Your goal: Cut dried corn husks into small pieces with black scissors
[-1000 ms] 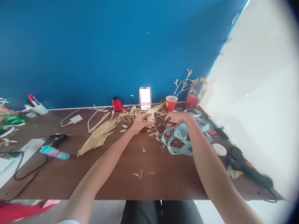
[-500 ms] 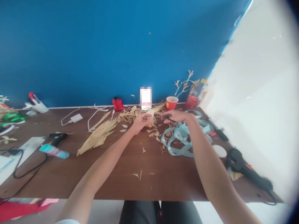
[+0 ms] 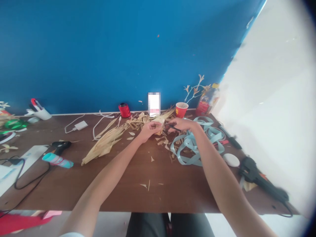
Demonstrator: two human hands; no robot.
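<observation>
Husk piece [image 3: 160,120], pale and dry, lies at the heart of my head view, and I take it as the centre of the dial, with twelve towards the wall. My left hand [image 3: 148,129] comes to it from eight o'clock, thumb and fingertips pinched together on it. My right hand [image 3: 181,124] is at three o'clock, fingers curled round a dark tool [image 3: 176,128], likely scissors, whose tip points at the husk; I cannot tell whether the two touch. I judge this to be a trimming step. The next move calls for a firm left pinch and the tool's tip lined up clear of my fingertips.

Husk scraps [image 3: 140,120] litter the brown table [image 3: 148,197] towards nine, and a longer husk bundle [image 3: 105,144] lies at eight. A blurred-out white screen [image 3: 154,103] stands at twelve, a red cup [image 3: 181,112] at two, with a bottle [image 3: 204,102] farther out. Tangled blue ribbon [image 3: 184,159] spreads at four, a black glue gun [image 3: 261,177] well beyond it. A blue wall [image 3: 111,49] rises behind, meeting a white wall [image 3: 278,92] on the right.
</observation>
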